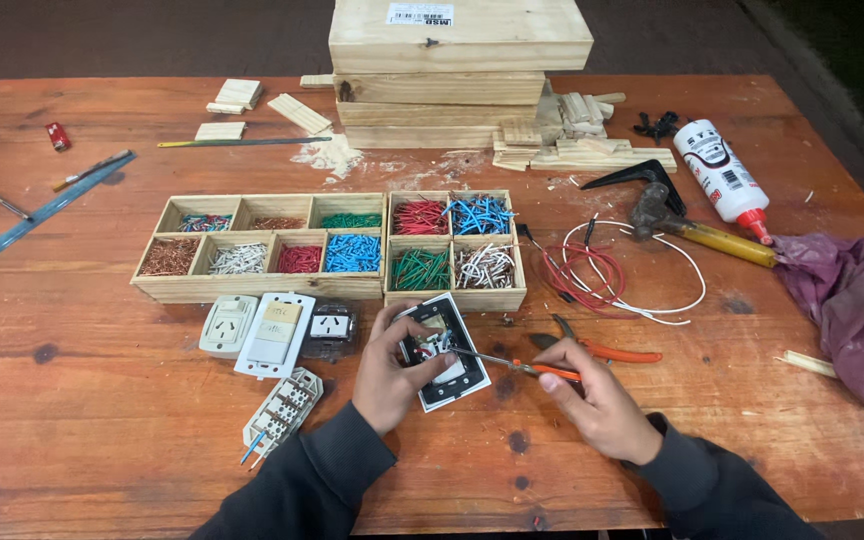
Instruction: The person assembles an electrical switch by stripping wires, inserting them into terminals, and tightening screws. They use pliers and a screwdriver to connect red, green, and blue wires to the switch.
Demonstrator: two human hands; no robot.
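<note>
1. Here we hold a wall switch module [444, 350] at the lower centre of the frame, our left hand [390, 370] clasped around its left edge and tilting it up off the bench [102, 420].
2. Our right hand [600, 400] grips an orange-handled screwdriver [512, 364], its tip set into the open back of the module.
3. The work looks midway: the module's back is open with short wires showing inside, and nothing covers it yet. We cannot tell whether the screws are tight.
4. The module is a white frame with a dark, squarish middle, red and pale wire ends inside.
5. Just left lie other white socket plates [272, 333]; above sit wooden trays [262, 245] of sorted coloured wire pieces.
6. Orange-handled pliers [602, 350] lie just right of the module, near loose red and white wire [612, 275] and a hammer [697, 232].
</note>
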